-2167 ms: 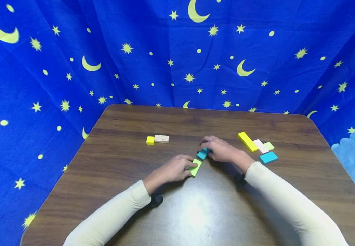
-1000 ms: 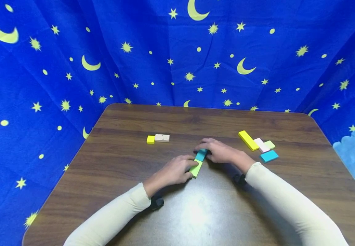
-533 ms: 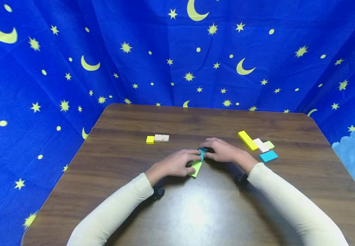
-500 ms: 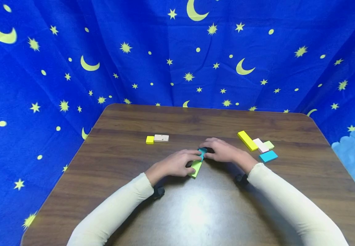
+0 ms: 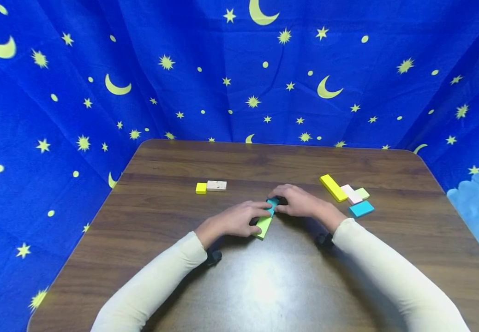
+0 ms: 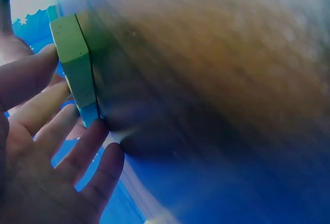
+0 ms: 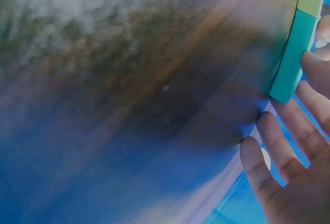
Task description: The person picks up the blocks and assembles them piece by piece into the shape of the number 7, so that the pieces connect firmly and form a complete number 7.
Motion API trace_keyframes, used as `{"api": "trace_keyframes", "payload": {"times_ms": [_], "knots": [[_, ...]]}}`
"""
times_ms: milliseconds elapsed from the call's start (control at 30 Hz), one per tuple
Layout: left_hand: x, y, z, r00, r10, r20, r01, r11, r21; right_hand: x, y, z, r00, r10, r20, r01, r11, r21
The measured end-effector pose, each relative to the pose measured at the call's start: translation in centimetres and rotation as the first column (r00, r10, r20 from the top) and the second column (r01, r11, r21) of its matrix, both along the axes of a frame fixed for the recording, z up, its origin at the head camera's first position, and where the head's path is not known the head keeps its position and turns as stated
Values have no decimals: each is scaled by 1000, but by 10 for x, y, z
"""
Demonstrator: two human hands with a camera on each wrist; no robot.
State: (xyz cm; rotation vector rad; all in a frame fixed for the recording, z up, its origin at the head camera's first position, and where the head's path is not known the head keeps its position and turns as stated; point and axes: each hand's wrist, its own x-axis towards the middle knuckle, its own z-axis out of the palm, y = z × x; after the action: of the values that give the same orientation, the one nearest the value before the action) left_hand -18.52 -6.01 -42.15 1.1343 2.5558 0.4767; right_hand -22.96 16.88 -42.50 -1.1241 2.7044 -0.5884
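Two flat blocks lie end to end on the table: a light green block (image 5: pixel 264 228) nearer, a blue block (image 5: pixel 272 204) beyond it. My left hand (image 5: pixel 241 218) reaches over both from the left, its thumb on the green block and a finger on the blue one. Its fingers look fairly straight in the left wrist view, beside the green block (image 6: pixel 73 53). From the right, my right hand (image 5: pixel 299 201) pinches the blue block, thumb on its side and fingers round its far end. The right wrist view shows that thumb against the blue block (image 7: pixel 294 59), whose end meets the green one.
On the brown table (image 5: pixel 173 161), a yellow square block (image 5: pixel 200 188) and a speckled pale block (image 5: pixel 216 186) touch at back left. To the right lie a long yellow block (image 5: pixel 333 187), a pink block (image 5: pixel 351 194), a small green block (image 5: pixel 362 193) and another blue block (image 5: pixel 362 209).
The blue block, apart from the green one at first, was brought against its end. My left hand then spread forward onto the blue block. Over the last half second the hands barely move.
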Motion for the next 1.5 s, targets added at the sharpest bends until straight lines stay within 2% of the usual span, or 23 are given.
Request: {"api": "trace_keyframes", "payload": {"times_ms": [300,567,833,1067,1333,1500], "knots": [[0,0,0,1000,-12,-5,11,999,-37,0,0,-2,1000,8,-15,-9,1000,-17],[0,0,1,996,-33,-79,26,996,-79,-1,0,0,1000,16,-16,-17,999,-28],[0,-4,0,997,-42,-70,36,996,-81,-1,5,4,1000,30,-4,-30,1000,2],[0,-1,-1,997,-37,-63,31,995,-99,5,51,28,996,-51,-76,56,996,66],[-1,0,2,998,-27,-54,20,993,-119,16,103,81,976,-191,-106,206,966,155],[-1,2,4,997,-45,-66,36,992,-123,17,126,93,966,-214,-144,237,958,162]]}}
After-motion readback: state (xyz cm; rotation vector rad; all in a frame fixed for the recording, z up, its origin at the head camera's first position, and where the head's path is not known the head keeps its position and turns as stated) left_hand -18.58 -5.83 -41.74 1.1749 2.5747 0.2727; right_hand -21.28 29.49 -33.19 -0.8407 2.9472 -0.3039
